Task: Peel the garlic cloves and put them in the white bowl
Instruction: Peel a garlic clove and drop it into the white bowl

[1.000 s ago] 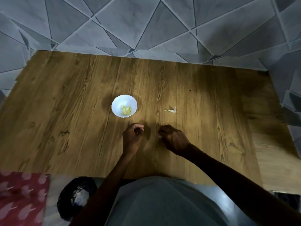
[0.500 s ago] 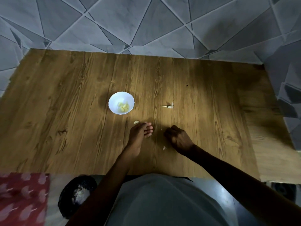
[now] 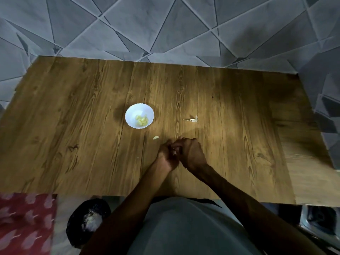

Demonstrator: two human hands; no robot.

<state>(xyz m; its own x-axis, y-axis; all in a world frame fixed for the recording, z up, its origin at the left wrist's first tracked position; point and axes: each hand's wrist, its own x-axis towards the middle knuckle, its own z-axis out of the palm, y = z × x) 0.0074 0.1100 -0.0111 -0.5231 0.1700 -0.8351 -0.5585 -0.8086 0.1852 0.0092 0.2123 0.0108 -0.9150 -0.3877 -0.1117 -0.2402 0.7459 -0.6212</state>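
A view from above, looking down at a wooden table (image 3: 73,126) under dim light. Near the middle, a person's two hands meet just above the tabletop. The left hand (image 3: 165,157) and the right hand (image 3: 193,153) are pressed close together, and both have their fingers curled inward around a small pale piece (image 3: 174,153) that shows in the gap between them. It is too small and shadowed to tell whether it is a garlic clove or only skin, and the exact fingers pinching it cannot be made out.

Just beyond the left hand lies one loose garlic clove (image 3: 156,138) on the bare wood, between the hands and the white bowl (image 3: 130,115). The bowl stands upright further back and to the left, with a few yellowish peeled cloves (image 3: 141,120) in its bottom. To the right of the bowl, well apart from it, sits a thin scrap of garlic skin (image 3: 192,120).

Below the table's near edge, at lower left, is a dark round bag (image 3: 79,225) with pale scraps inside, beside a red patterned cloth (image 3: 24,223). Grey triangular tiles (image 3: 165,24) cover the surface beyond the table.
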